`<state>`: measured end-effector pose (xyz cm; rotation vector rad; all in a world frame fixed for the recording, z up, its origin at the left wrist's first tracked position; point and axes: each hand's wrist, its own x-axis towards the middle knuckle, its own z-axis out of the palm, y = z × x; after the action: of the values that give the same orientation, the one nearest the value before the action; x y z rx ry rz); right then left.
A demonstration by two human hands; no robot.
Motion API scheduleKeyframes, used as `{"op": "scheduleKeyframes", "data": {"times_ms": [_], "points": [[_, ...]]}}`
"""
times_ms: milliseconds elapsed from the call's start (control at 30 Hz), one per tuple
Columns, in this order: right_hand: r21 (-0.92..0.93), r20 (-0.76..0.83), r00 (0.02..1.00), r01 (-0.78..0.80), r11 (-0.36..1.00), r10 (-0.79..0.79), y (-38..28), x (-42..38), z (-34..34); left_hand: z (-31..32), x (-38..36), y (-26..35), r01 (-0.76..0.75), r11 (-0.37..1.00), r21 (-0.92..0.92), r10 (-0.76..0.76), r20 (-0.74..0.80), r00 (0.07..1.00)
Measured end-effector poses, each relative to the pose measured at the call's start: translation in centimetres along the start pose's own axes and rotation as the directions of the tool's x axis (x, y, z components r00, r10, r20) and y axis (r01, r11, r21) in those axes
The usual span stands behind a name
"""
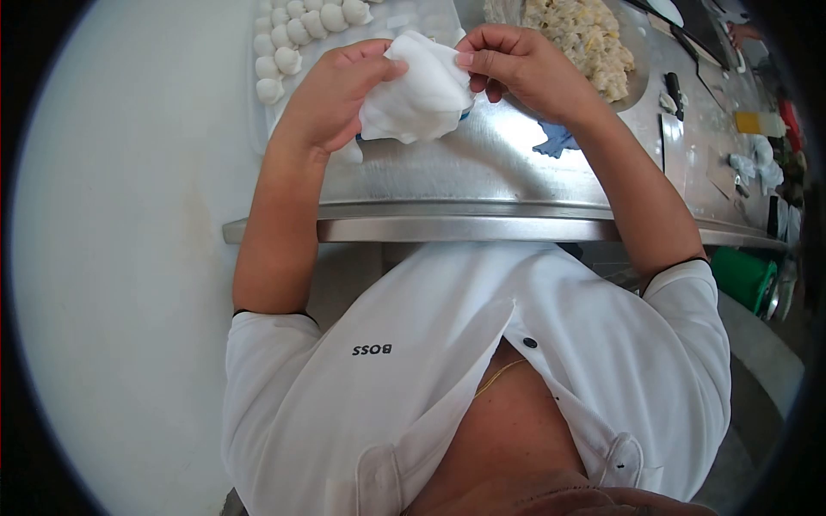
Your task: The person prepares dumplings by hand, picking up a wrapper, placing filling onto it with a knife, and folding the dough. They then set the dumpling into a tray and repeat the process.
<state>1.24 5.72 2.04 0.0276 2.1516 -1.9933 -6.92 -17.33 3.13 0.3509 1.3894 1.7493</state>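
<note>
My left hand grips the left side of a soft stack of thin white dumpling wrappers, thumb on top. At the upper right edge, my right hand pinches a wrapper between thumb and fingers. The stack droops above the steel table, and a bit of blue shows beneath it. Behind my left hand lies a clear plastic tray with rows of white filled dumplings. Chunky pale filling heaps in a metal bowl beyond my right hand.
A crumpled blue cloth lies below my right wrist. Farther right are a black-handled knife, a bottle of yellow liquid and crumpled white plastic. A green bin stands beyond the table's front edge. Another person's hand shows far right.
</note>
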Motion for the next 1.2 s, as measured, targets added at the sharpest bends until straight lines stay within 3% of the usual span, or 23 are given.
{"op": "scheduleKeyframes", "data": {"times_ms": [233,333,433,500,633,833,933,1000,1100,1133,1200], "points": [[-0.069,-0.035,0.998,0.041,0.997,-0.044,-0.8,-0.5,1.1,0.5,-0.2,0.4,0.055,0.998,0.044,-0.057,0.035,0.998],[0.005,-0.018,1.000,0.003,1.000,-0.003,0.1,0.3,-0.1,0.4,-0.4,0.8,0.058,0.994,0.091,-0.061,0.032,0.998],[0.051,-0.114,0.993,-0.003,0.999,0.009,0.6,0.7,-0.3,0.8,-0.5,1.2,0.078,0.991,0.106,-0.079,0.001,0.997],[0.224,-0.120,0.987,-0.077,0.972,0.106,0.3,0.6,0.0,1.1,-0.5,1.1,0.109,0.989,0.096,-0.106,-0.034,0.994],[0.166,-0.054,0.993,-0.098,0.981,0.109,-0.3,0.1,1.0,1.0,-0.4,0.4,0.078,0.989,0.124,-0.077,-0.008,0.997],[-0.089,-0.052,0.993,-0.110,0.990,0.106,-1.7,0.0,1.0,0.8,-0.7,0.7,0.027,0.975,0.221,-0.032,0.017,0.999],[0.046,-0.169,0.982,-0.074,0.996,0.081,-1.1,1.7,0.5,0.0,-0.9,1.3,0.026,0.964,0.265,-0.020,-0.025,1.000],[0.268,-0.111,0.989,-0.065,0.961,0.097,-1.0,3.8,-0.1,-0.9,-0.9,1.4,0.036,0.969,0.244,-0.020,-0.071,0.997],[0.279,0.024,0.986,-0.165,0.946,0.165,-1.0,7.3,-2.3,-2.0,-0.7,1.5,0.032,0.981,0.190,0.001,-0.172,0.985],[0.402,0.003,0.974,-0.207,0.892,0.224,-1.3,8.0,-1.9,-2.2,-0.8,1.6,0.047,0.977,0.210,0.003,-0.234,0.972],[0.416,0.013,0.971,-0.223,0.882,0.239,-1.2,9.0,-2.2,-2.4,-0.8,1.9,0.065,0.972,0.228,0.006,-0.299,0.954]]}}
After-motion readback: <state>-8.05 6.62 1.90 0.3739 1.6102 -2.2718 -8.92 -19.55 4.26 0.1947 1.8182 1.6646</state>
